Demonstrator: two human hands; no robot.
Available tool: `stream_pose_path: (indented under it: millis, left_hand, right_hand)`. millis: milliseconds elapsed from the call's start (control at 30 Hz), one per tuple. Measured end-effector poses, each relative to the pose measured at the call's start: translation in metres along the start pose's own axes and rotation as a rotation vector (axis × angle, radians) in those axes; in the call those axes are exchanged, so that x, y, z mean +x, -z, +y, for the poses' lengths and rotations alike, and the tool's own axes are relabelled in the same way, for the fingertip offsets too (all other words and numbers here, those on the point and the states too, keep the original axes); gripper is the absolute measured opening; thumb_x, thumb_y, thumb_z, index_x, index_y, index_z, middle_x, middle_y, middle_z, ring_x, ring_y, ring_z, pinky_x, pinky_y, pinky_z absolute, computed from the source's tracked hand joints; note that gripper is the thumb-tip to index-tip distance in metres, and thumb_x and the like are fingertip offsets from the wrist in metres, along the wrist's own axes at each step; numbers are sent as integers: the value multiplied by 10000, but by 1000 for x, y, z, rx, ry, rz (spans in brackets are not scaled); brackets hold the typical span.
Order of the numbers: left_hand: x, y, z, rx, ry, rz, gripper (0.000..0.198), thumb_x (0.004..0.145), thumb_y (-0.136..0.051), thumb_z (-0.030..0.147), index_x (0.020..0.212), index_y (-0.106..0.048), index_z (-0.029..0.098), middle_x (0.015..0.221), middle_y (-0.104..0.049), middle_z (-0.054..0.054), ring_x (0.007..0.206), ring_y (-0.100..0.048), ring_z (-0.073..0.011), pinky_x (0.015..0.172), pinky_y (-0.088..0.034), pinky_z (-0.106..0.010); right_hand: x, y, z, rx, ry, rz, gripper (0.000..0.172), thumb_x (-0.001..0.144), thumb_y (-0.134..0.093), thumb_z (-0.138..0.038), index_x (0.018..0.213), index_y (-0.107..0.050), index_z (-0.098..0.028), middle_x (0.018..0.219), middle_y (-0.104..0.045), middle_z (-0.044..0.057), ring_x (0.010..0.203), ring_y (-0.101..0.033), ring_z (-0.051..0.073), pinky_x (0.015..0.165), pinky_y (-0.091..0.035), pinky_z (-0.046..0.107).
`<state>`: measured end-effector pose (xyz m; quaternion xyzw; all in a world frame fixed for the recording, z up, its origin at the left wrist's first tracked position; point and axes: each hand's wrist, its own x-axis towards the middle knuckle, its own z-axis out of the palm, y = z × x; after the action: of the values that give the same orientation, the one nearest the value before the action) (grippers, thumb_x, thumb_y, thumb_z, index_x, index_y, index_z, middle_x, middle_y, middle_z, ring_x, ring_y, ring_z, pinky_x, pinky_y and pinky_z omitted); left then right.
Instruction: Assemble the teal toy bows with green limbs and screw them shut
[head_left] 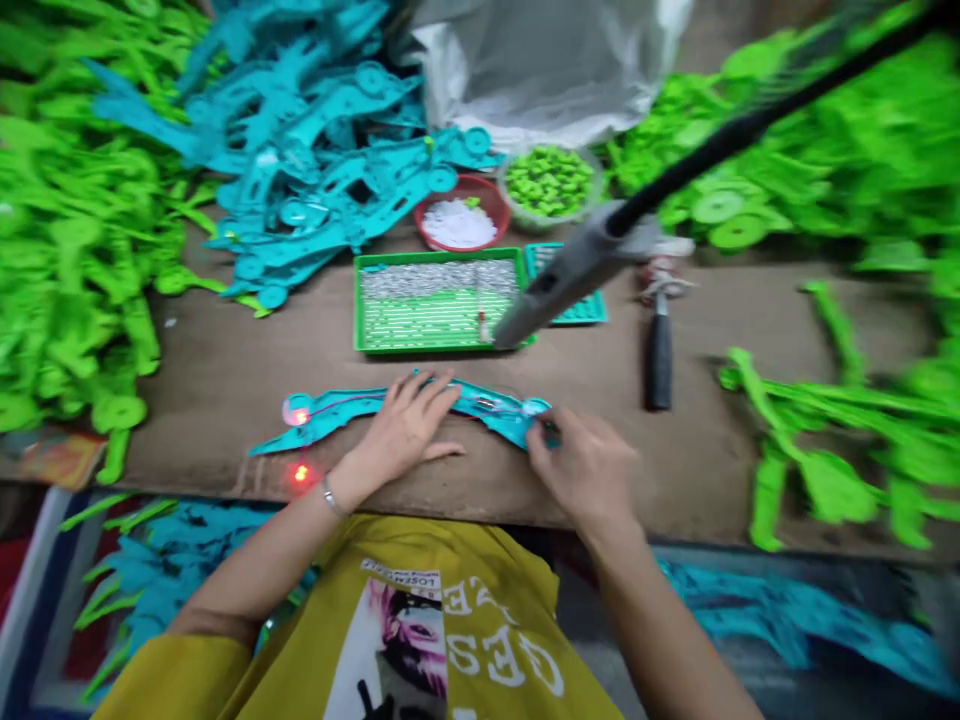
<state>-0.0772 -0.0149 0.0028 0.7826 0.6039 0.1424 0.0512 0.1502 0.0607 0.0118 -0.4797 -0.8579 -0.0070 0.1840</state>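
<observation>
1. Bright green flat cut-outs [75, 260] lie heaped beyond the left edge of the wooden workbench [225, 400] and spill onto it.
2. A pile of teal cut-outs [300, 170] sits at the bench's far edge, left of centre. More teal pieces [165, 560] lie below the near edge, on the floor.
3. A long teal piece [360, 410] lies across the bench close to the near edge, with a thin wire running along it and a red light glowing at its left end. A second red light [301, 473] glows just below it, near the bench's near edge.
4. The left hand [401, 430], with a metal bracelet [328, 497] at the wrist, rests on the middle of that piece, its fingers slightly apart and flat.
5. Along the far edge sit a green tray of silvery strips [435, 300], a red bowl of white bits [459, 222], a clear bowl of green bits [550, 182] and a teal tray [577, 310].
6. The right hand [581, 470] grips the piece's right end, its fingertips [541, 430] pinched together on it.
7. A blurred grey tool [577, 270] on a black cord hangs over the far edge. To its right lies a black-handled hammer [660, 360].
8. More bright green cut-outs [825, 440] fill the bench's right edge.
</observation>
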Motion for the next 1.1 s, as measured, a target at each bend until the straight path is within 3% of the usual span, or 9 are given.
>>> stream_pose_path:
  millis: [100,200,333,400,467,567,767,1000,1100]
  left_hand:
    - [-5,2,6,15,-14,15,805,824,-613,631,1419,-437,120,1483,-470,-200,1407,-382,-334,1155,-284,-527]
    - [-20,18,8,-10,31,86,638,935,-498,554,1404,-442,126,1475,-487,-161,1415,-374,-277,1171,-281,-477]
    - [-59,54,-7,-34,415,244,323,969,-402,192,1261,-526,131,1200,-650,-117,1132,-570,-209,1003,-442,-381]
    - [-79,66,-23,65,604,190,260,920,-451,171,1139,-588,138,1081,-648,-117,1025,-568,-248,906,-464,-406]
    - [-91,70,-38,157,679,63,193,903,-502,213,1038,-628,159,1021,-625,-112,976,-549,-271,840,-458,-409]
    - [-94,65,-50,206,706,-36,148,907,-541,270,966,-648,186,979,-609,-97,941,-547,-272,803,-445,-387]
    - [-90,64,-55,208,749,-9,206,969,-464,281,879,-608,164,867,-648,-95,831,-592,-248,742,-426,-334]
    - [-90,88,-63,-48,799,195,173,939,-559,331,840,-585,191,624,-585,21,559,-533,-136,572,-347,-247]
    - [-85,96,-55,-89,731,293,175,910,-607,289,769,-592,186,611,-562,31,562,-521,-116,570,-357,-238]
  right_hand:
    - [-1,2,-5,16,80,135,87,831,-584,-223,781,-649,-192,668,-679,58,610,-599,200,559,-385,296]
    - [-2,1,-9,25,180,258,15,816,-643,-200,807,-651,-191,641,-671,46,562,-592,191,497,-354,299]
    - [-6,-5,-12,135,243,320,112,776,-679,-138,870,-648,-192,698,-700,44,558,-602,178,494,-382,295]
    - [-7,-8,-13,203,228,285,109,785,-665,-134,866,-634,-201,722,-706,44,588,-624,182,527,-424,290]
    - [-7,-11,-13,257,192,256,104,799,-654,-134,867,-622,-207,749,-711,47,628,-650,187,569,-464,287]
    - [-6,-14,-15,288,164,243,98,814,-657,-155,882,-611,-208,764,-708,50,664,-666,188,620,-501,286]
    - [-7,-19,-12,332,90,147,165,820,-671,-253,963,-611,-194,787,-700,41,628,-651,169,624,-526,284]
    - [-4,-21,-14,309,7,91,142,783,-621,-202,925,-614,-195,753,-688,20,570,-620,157,612,-527,286]
    - [-2,-21,-15,311,25,80,133,774,-595,-162,900,-610,-199,774,-690,22,590,-626,161,611,-516,287]
